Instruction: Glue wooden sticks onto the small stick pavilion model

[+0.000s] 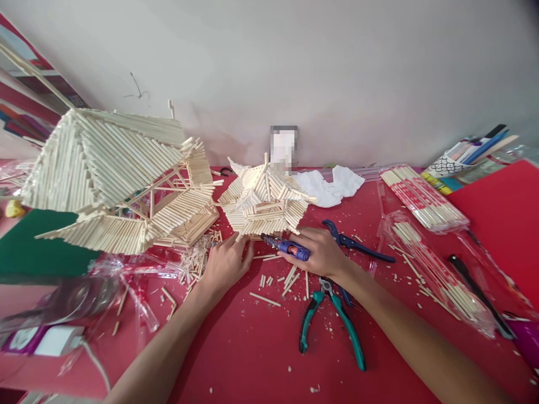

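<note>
A small pavilion model of pale wooden sticks [269,210], with tiered, flared roofs, stands near the wall. My left hand [227,261] is closed at its lower left edge, fingertips partly hidden under the eave. My right hand [318,249] is wrapped round a blue glue gun [295,249], whose dark tip points left beneath the front eave. Cut sticks [290,280] lie scattered below both hands. Green-handled pliers [326,314] rest with spread handles in front of my right wrist. Behind that wrist lies a dark blue hand cutter [353,244].
At left stands a larger stick building [113,168]. Packs of sticks [423,196], a black utility knife [480,294] and a pen holder [448,163] are at right. Crumpled white paper [330,185] and a phone [283,147] are by the wall. A white charger [59,340] sits at left.
</note>
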Available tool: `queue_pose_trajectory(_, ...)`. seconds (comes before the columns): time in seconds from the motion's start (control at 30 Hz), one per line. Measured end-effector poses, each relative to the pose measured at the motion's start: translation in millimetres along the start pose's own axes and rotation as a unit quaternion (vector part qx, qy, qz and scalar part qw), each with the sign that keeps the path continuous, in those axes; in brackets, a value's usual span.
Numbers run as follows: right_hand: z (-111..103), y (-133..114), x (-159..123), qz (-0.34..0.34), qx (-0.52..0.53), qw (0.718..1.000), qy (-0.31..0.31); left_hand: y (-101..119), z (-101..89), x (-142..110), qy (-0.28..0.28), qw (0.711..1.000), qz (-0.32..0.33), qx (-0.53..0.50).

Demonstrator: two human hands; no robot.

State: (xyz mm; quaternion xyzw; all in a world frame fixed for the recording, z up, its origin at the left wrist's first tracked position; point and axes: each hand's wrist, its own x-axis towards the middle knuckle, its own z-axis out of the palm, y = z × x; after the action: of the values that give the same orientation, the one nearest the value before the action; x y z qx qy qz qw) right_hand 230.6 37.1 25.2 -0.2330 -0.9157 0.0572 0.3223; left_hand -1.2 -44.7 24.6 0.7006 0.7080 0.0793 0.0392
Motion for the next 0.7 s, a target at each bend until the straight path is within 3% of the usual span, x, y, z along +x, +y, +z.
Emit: queue_pose_trajectory(0.7, 3.5, -1.0, -0.2, 0.004, -0.003, 1.0, -0.015, 1.3, -1.6, 0.2, -0.006, 1.0, 0.006, 0.008)
